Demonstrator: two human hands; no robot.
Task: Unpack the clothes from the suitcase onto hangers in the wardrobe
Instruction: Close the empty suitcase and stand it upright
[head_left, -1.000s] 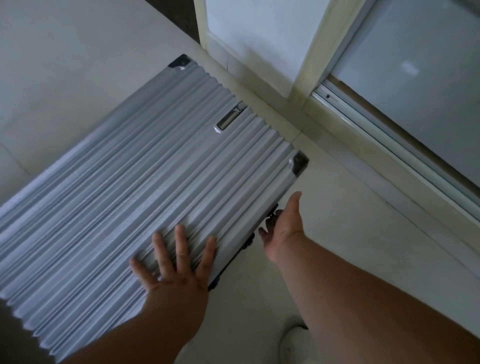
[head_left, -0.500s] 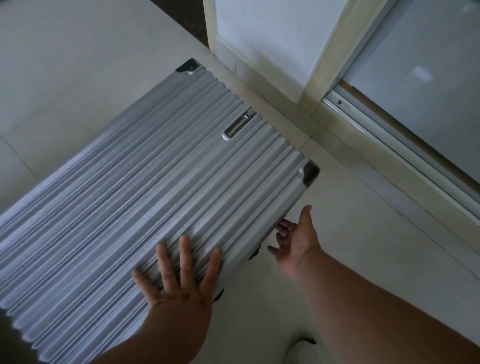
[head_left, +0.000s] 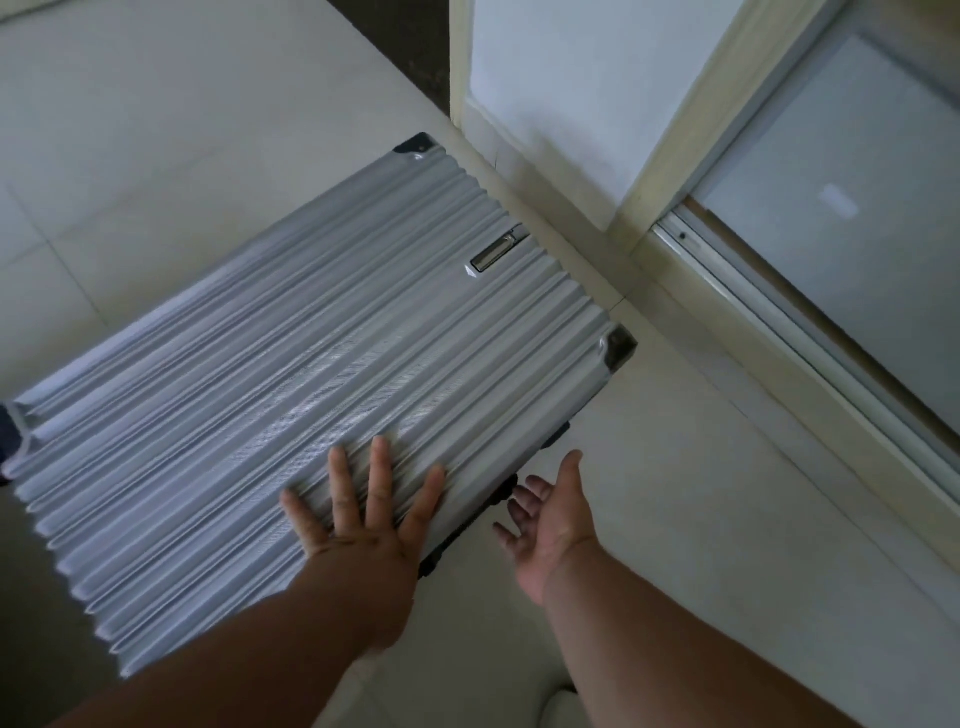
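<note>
Silver-grey ribbed hard-shell suitcase (head_left: 311, 395): lies flat and closed on the pale tiled floor (head_left: 130, 130), far corner near the cream door frame (head_left: 670, 156). Left hand (head_left: 363, 519): fingers spread straight, pressing the near shell. Right hand (head_left: 550, 514): palm up, fingers loosely open, holding nothing; a moment ago it was reaching under the right edge by the dark latches (head_left: 550, 441), now drawn clear. Judgement: still unopened, and no clothes showing.

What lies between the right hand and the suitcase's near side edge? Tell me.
In the head view, nothing: only bare floor tile shows in the narrow gap between the open right hand and the suitcase, beside its dark edge fittings.
</note>
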